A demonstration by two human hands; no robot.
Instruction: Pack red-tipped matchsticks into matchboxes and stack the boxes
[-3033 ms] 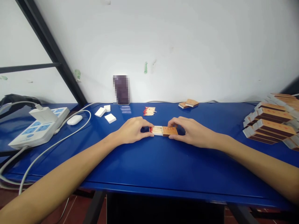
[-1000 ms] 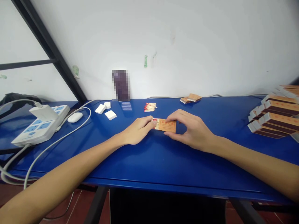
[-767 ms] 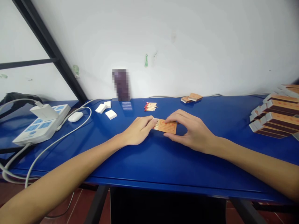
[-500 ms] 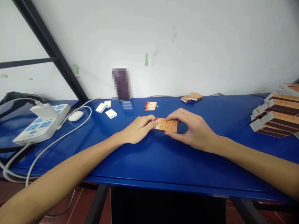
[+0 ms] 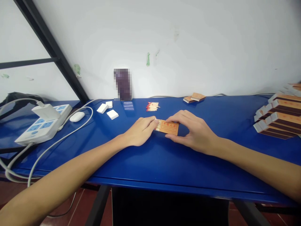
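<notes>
Between my hands is an orange matchbox (image 5: 169, 127) with red print, its tray partly out on the left and matches showing inside. My left hand (image 5: 141, 131) pinches the tray's left end, thumb and fingers hiding that end and some match heads. The sleeve is gripped by my right hand (image 5: 194, 131), fingers on the far edge and thumb on the near edge. Just beyond the box, a small pile of red-headed matches (image 5: 152, 106) lies on the blue table (image 5: 150, 166).
White trays (image 5: 112, 114) sit at the left. Flat orange matchbox sleeves (image 5: 198, 97) lie by the wall. Matchboxes (image 5: 283, 121) are stacked at the right. A power strip (image 5: 44, 124), cables and a white earbud case (image 5: 77, 116) occupy the left; a blurred-out dark object (image 5: 123, 84) leans against the wall.
The matchbox has tilted slightly, its right end a little lower. Both hands keep their grip, and the view has shifted slightly.
</notes>
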